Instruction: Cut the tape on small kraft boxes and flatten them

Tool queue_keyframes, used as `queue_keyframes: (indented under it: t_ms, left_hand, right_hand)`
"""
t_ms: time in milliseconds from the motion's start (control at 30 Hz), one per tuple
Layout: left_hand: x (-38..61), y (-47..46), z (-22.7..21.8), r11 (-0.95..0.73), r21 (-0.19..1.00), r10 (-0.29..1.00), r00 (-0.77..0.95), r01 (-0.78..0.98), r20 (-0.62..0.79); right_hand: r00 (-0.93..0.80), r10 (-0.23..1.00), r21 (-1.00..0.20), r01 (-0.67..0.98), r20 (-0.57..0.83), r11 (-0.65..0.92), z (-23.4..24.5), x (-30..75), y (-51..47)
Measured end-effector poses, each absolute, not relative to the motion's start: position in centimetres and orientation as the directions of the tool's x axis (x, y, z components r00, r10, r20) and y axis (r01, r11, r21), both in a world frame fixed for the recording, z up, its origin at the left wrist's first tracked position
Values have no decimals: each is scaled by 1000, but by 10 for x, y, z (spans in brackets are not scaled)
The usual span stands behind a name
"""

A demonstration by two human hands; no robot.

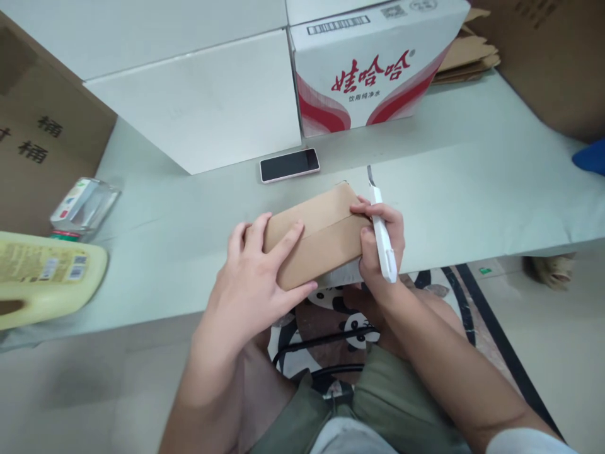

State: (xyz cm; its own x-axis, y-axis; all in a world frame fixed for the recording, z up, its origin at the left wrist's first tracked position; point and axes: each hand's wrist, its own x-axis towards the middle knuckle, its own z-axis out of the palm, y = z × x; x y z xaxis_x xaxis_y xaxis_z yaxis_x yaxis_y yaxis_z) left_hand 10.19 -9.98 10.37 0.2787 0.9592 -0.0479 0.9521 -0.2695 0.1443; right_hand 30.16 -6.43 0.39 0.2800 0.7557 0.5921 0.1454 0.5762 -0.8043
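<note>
A small brown cardboard box (321,230) sealed with tape lies at the table's near edge. My left hand (258,277) rests on its left end, fingers spread flat over the top. My right hand (380,243) is at the box's right end, closed round a white utility knife (382,236) whose dark blade tip (369,174) points away from me. Thumb and fingers of that hand also touch the box's right side.
A phone (289,165) lies face up behind the box. Behind it stand a plain white carton (203,107) and a red-printed white carton (368,63). At the left lie a yellow jug (47,274) and a clear bottle (85,208). Brown cartons flank both sides.
</note>
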Motion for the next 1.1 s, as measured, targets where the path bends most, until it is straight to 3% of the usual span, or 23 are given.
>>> queue_keyframes:
  t_ms: [233, 333, 500, 567, 633, 700, 833, 1100]
  left_hand:
    - [100, -99, 104, -279, 184, 959, 284, 942, -3]
    - [84, -97, 103, -273, 263, 960, 279, 925, 16]
    - [33, -84, 92, -97, 637, 995, 96, 765, 36]
    - [18, -77, 77, -35, 848, 999, -13, 529, 49]
    - [13, -73, 58, 19, 984, 992, -126, 174, 3]
    - [19, -70, 38, 145, 984, 961, -220, -108, -166]
    - [46, -70, 15, 309, 874, 905, -166, -376, -391]
    - [71, -67, 11, 385, 748, 906, 68, -541, -417]
  right_hand:
    - [165, 816, -829, 22, 554, 558, 4, 313, -67]
    - [235, 831, -848, -44, 505, 528, 0, 322, -67]
    - [298, 884, -925, -6, 360, 379, -7, 327, -65]
    - [267, 909, -943, -1, 320, 333, -10, 324, -63]
    - [229, 923, -949, 7, 308, 315, -12, 319, -62]
    - [184, 930, -947, 23, 319, 320, -13, 312, -62]
    - [78, 928, -931, 23, 364, 364, -15, 300, -68]
    - [-95, 869, -874, -37, 486, 485, -16, 299, -81]
